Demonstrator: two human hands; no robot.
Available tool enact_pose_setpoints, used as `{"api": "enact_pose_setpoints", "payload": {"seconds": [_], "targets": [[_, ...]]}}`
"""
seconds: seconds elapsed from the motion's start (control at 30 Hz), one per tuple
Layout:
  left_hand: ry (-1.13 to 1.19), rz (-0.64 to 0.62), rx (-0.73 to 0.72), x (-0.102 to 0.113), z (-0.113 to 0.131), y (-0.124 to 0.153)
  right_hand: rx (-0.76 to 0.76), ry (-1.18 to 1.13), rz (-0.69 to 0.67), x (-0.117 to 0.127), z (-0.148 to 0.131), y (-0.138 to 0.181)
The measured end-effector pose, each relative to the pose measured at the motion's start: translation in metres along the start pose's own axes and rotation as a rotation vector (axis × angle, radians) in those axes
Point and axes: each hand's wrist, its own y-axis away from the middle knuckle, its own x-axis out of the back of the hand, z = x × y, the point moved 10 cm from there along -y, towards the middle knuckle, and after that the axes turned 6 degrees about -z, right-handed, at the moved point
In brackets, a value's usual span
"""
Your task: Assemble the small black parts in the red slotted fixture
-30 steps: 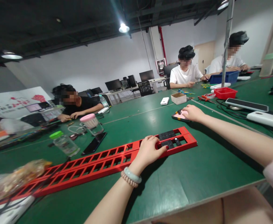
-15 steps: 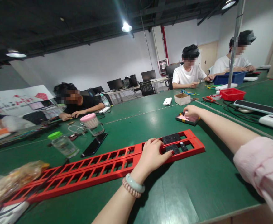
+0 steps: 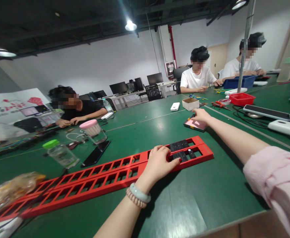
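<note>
A long red slotted frame (image 3: 105, 175) lies across the green table (image 3: 197, 198). Several small black pieces (image 3: 181, 150) fill the slots at its right end. My left hand (image 3: 158, 163) rests curled on the frame beside those pieces and presses down on it. My right hand (image 3: 201, 115) reaches far forward, fingers bent over the far edge of a small flat pink tray (image 3: 196, 124) with a dark rim. Whether its fingertips pinch anything is hidden.
Near the frame's left are a black phone (image 3: 95, 153), a green-lidded jar (image 3: 59, 152), a pink-lidded jar (image 3: 93, 130) and a plastic bag (image 3: 9, 191). Beyond stand a small cardboard box (image 3: 190, 103), a red bin (image 3: 241, 98) and a pole (image 3: 244, 46). Three people sit working at the far sides.
My right hand slid a little farther over the pink tray's far edge. The left hand stayed on the frame. The view shifted slightly.
</note>
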Motion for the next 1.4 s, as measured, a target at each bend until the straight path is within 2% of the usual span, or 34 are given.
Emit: {"api": "enact_pose_setpoints", "payload": {"seconds": [0.13, 0.23, 0.33, 0.47, 0.6, 0.93, 1.17, 1.4], "targets": [[-0.011, 0.004, -0.008, 0.001, 0.002, -0.001, 0.006, -0.045, 0.091, 0.029, -0.010, 0.010], [-0.022, 0.004, -0.015, 0.001, 0.003, -0.001, 0.070, -0.255, 0.142, 0.043, -0.029, 0.033], [-0.035, 0.007, -0.013, 0.001, 0.004, -0.001, 0.240, -0.477, 0.094, 0.044, -0.064, 0.075], [-0.052, 0.008, -0.007, 0.002, 0.005, -0.001, 0.506, -0.593, 0.073, 0.044, -0.113, 0.148], [-0.055, 0.010, -0.020, 0.003, 0.007, -0.002, 0.543, -0.713, 0.055, 0.040, -0.127, 0.187], [-0.069, 0.011, -0.043, 0.003, 0.010, -0.004, 0.611, -0.585, 0.027, 0.034, -0.136, 0.198], [-0.068, 0.017, -0.037, 0.004, 0.011, -0.004, 0.591, -0.585, -0.069, 0.023, -0.137, 0.200], [-0.060, 0.024, -0.056, 0.003, 0.012, -0.003, 0.612, -0.521, -0.073, 0.023, -0.139, 0.202]]}}
